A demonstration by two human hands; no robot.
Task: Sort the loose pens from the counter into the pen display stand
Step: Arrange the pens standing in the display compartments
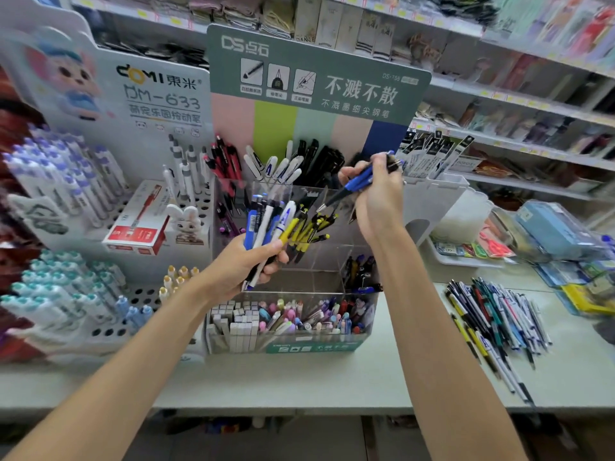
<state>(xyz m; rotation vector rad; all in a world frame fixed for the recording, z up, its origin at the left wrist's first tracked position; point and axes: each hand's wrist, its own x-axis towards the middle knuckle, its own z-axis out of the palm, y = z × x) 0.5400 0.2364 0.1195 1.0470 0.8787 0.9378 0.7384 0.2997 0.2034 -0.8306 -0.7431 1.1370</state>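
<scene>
The left hand grips a bundle of blue, white and yellow pens in front of the clear pen display stand. The right hand pinches one blue pen, tip angled down-left, above the stand's upper compartments. The remaining loose pens lie piled on the bench, to the right of the stand.

The pen display stand stands on the table; loose pens lie to its right, shelves behind it.
</scene>
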